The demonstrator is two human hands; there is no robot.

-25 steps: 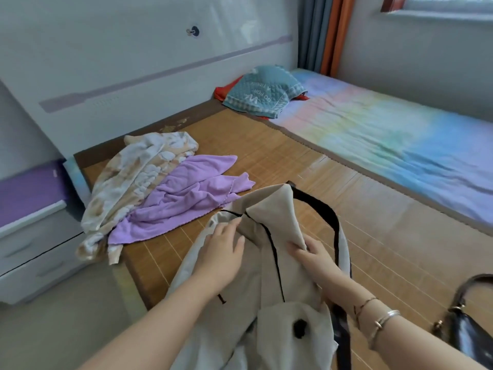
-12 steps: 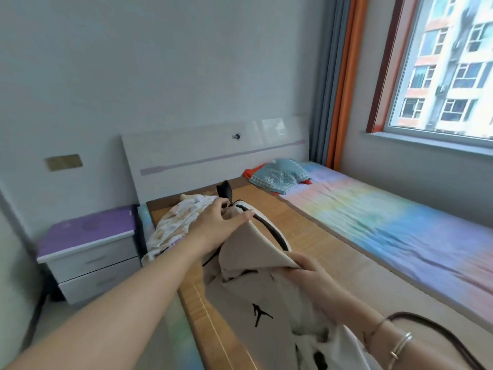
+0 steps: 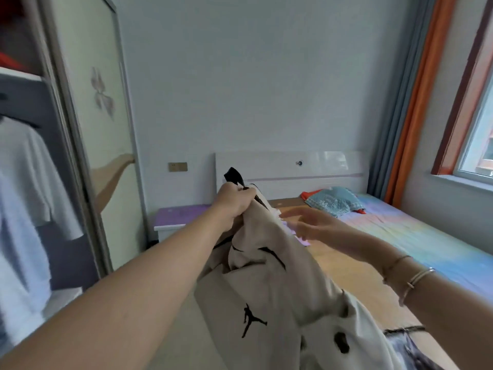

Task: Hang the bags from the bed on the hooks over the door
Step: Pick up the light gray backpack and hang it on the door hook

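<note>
Head view: my left hand (image 3: 234,200) grips the top edge and black strap of the beige fabric bag with black trim and a printed jumping figure (image 3: 269,295), which hangs near me above the bed's woven mat (image 3: 344,265). My right hand (image 3: 317,227), blurred, is spread just right of the bag, holding nothing.

A wardrobe (image 3: 88,145) stands open at the left, a pale shirt (image 3: 24,198) hanging inside. A purple-topped nightstand (image 3: 176,220) sits against the wall. Orange and grey curtains (image 3: 408,102) flank the window (image 3: 480,134). A teal pillow (image 3: 333,201) lies near the headboard (image 3: 280,169).
</note>
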